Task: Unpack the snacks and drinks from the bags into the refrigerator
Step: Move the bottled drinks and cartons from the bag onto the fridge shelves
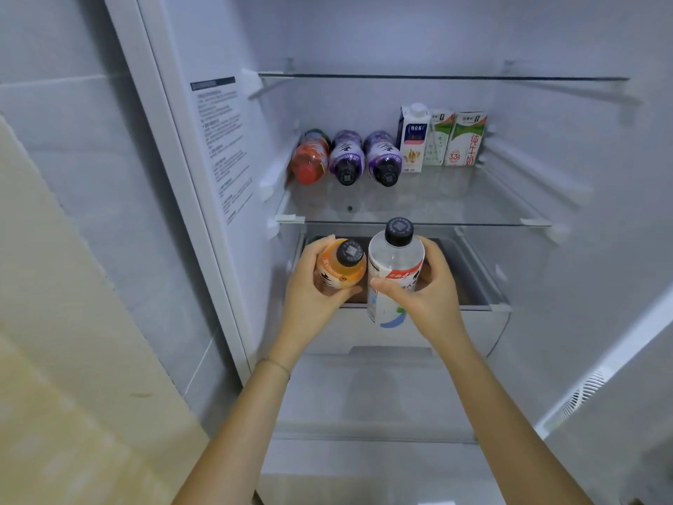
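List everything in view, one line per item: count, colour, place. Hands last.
red bottle: 1, red, lying at the left end of the middle shelf, cap forward
purple bottles: 2, purple with black caps, lying side by side right of the red one
blue-white carton: 1, upright at the shelf back
green-white cartons: 2, upright, right of the blue-white one
middle shelf: 1, clear glass
upper shelf: 1, clear glass
drawer: 1, translucent white, under the middle shelf
printed sticker: 1, white, on the fridge's left inner wall
orange bottle: 1, black cap, in front of the drawer
clear bottle: 1, black cap, beside the orange one
bracelet: 1, thin, left wrist
left hand: grips the orange bottle
right hand: grips the clear bottle
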`<state>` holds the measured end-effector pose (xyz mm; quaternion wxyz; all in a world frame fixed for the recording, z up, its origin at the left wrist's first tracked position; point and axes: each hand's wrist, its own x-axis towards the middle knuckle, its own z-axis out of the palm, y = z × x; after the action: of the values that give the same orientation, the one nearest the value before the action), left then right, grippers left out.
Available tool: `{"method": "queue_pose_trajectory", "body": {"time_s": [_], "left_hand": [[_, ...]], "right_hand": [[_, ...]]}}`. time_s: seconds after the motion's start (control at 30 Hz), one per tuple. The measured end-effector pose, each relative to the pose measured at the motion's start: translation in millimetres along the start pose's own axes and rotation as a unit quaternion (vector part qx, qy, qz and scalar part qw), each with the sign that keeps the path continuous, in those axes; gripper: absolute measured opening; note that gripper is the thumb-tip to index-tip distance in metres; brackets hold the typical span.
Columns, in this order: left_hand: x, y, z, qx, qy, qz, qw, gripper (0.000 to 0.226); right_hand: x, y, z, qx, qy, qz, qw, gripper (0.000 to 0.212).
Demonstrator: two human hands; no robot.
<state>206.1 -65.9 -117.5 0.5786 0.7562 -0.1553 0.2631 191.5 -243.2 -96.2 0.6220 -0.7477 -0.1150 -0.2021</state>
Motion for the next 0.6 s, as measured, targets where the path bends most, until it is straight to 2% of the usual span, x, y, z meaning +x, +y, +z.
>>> {"method": "queue_pose_trajectory", "body": {"time_s": [0.27, 0.4, 0.6], "left_hand": [[8, -25, 2, 0.034, -0.006, -0.011, 0.999, 0.071], [11, -33, 5, 0.074, -0.033, -0.031, 0.996, 0.075], [8, -44, 11, 0.125, -0.023, -0.056, 0.99, 0.076]], "right_hand": [[1, 10, -7, 0.008, 0.005, 0.017, 1.0, 0.078], [-2, 15, -8, -0.004, 0.01, 0.03, 0.999, 0.072], [-4, 18, -13, -0.002, 0.025, 0.053, 0.998, 0.068]]}}
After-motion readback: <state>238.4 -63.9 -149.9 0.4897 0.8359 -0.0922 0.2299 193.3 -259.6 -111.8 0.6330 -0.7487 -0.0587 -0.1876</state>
